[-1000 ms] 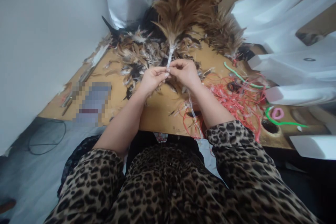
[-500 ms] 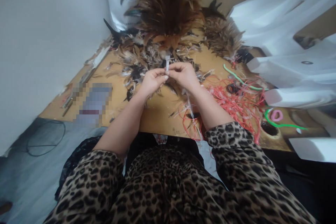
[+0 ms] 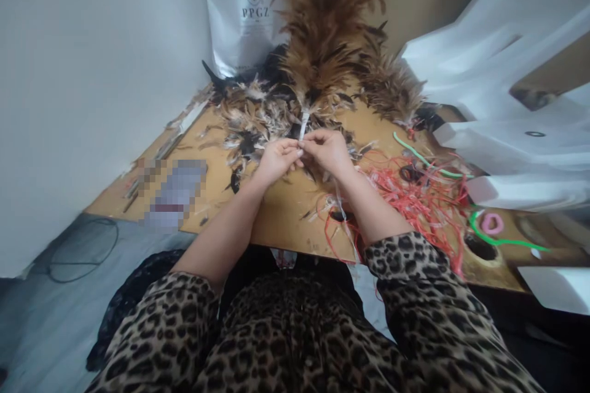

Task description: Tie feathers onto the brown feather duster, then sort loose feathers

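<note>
Head camera view: we find the tall brown feather bundle [image 3: 329,43] rising through the upper middle of the frame, its narrow white-wrapped stem [image 3: 304,126] reaching down to the centre. There the left hand [image 3: 278,161] and the right hand [image 3: 329,150] meet, each grip pinching the stem's lower end between thumb and fingers; the exact contact is too small for us to make out. We judge that holding it so low leaves the wrapping exposed and the soft plumes uncrushed, while 2 pinches side by side steady a top-heavy load. Loose brown-and-white feathers [image 3: 258,116] lie on the yellowish wooden bench [image 3: 281,221] beyond the hands, within reach, it seems to us. Right of centre, a tangled heap of thin red strings [image 3: 410,196] sits just beside the right forearm, probably for easy access. Farther right, we see a bright green curved strip [image 3: 511,241] near a pink ring [image 3: 492,223], both well apart from the plumes.
</note>
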A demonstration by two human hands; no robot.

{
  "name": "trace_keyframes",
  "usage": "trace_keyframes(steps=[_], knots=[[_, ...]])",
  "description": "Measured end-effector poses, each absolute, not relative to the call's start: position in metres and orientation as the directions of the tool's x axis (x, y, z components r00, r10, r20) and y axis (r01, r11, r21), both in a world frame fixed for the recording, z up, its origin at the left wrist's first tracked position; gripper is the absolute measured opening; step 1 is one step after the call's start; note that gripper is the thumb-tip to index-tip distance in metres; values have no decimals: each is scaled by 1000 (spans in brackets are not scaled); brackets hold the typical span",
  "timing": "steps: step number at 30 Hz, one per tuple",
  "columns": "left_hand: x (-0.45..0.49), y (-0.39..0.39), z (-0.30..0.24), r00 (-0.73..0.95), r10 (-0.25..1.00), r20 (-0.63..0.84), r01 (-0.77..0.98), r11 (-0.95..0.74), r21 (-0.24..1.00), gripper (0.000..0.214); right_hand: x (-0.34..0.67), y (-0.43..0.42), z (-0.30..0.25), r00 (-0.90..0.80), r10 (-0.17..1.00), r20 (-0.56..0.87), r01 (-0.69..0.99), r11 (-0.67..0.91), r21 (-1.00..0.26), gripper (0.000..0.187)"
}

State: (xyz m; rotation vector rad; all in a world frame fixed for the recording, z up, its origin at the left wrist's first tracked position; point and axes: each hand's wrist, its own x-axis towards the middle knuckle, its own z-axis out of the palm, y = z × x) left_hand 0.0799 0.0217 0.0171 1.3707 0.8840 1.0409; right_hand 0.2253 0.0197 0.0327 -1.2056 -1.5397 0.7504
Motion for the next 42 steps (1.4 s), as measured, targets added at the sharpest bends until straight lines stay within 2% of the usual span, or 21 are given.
trace_keyframes(steps=[3,10,16,18,23,25,30,32,38,40,42], knots=[[78,23,18,383,919,96,-77,-72,994,27,228,20,33,-38,962,272,278,271,-922,19],[84,25,11,229,972,52,-57,-41,998,29,223,20,31,-6,944,329,401,304,-864,16],[74,29,10,390,914,114,-84,-88,993,29,228,17,35,-70,962,263,237,272,-933,22],[74,29,9,356,928,109,-76,-88,993,27,228,16,37,-80,961,264,249,275,-929,21],[82,27,8,191,976,104,-85,-89,992,24,224,16,37,-34,939,342,423,324,-846,15],[84,26,9,168,980,105,-99,-89,991,25,223,17,36,-38,938,345,414,329,-849,15],[82,24,12,356,931,84,-78,-60,995,28,226,18,33,-44,972,233,240,236,-941,21],[81,25,11,377,922,85,-73,-62,995,29,227,19,32,-55,978,203,207,210,-956,23],[86,27,5,148,982,117,-68,-108,992,29,221,18,35,-8,940,342,381,319,-868,14],[84,27,7,165,977,137,-86,-124,989,29,221,17,36,-13,938,347,378,326,-866,14],[81,27,9,271,954,130,-90,-110,990,25,222,17,36,-24,943,332,342,320,-884,17]])
